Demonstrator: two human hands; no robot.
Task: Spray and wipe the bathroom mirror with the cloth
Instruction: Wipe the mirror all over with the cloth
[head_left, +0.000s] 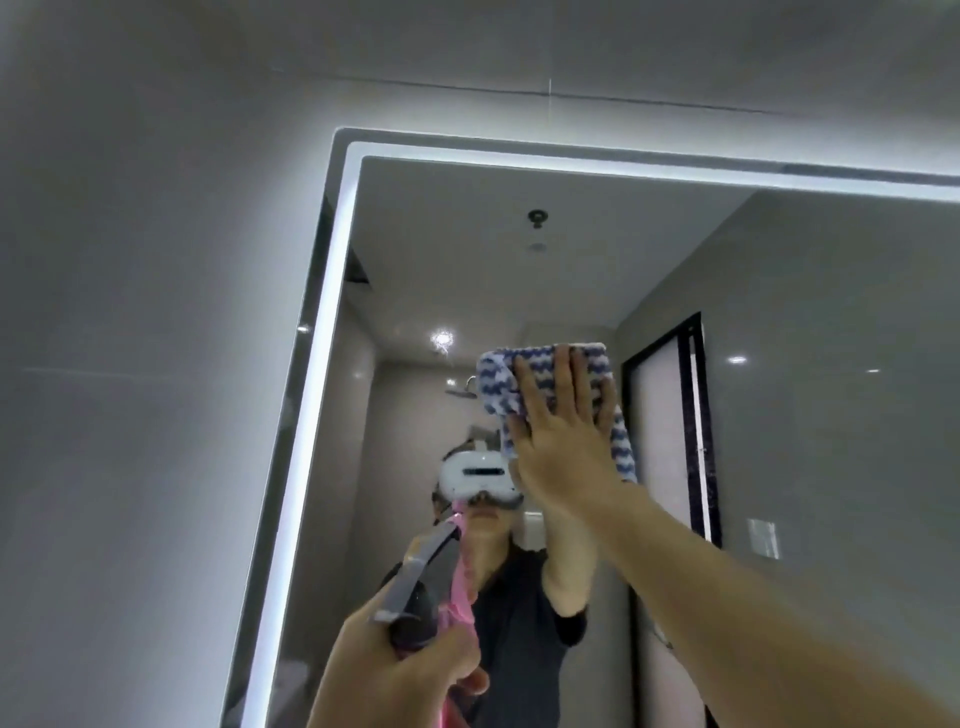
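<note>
Right hand (558, 431) flat, fingers spread, pressing blue-and-white striped cloth (540, 382) on backlit rectangular wall mirror (805, 415); loose corner may streak. Left hand (395, 670) clenched round pink spray bottle (441, 597); accidental discharge possible.

I am looking at a bathroom. A large wall mirror (519, 291) with a lit white strip (332, 322) along its border hangs on glossy grey wall tiles (130, 312). Its reflection shows a shower head (464, 388) on the far tiled wall, a dark-framed door (670, 441), a pale ceiling with a recessed spotlight (441, 339), and a small ceiling fitting (537, 216).
</note>
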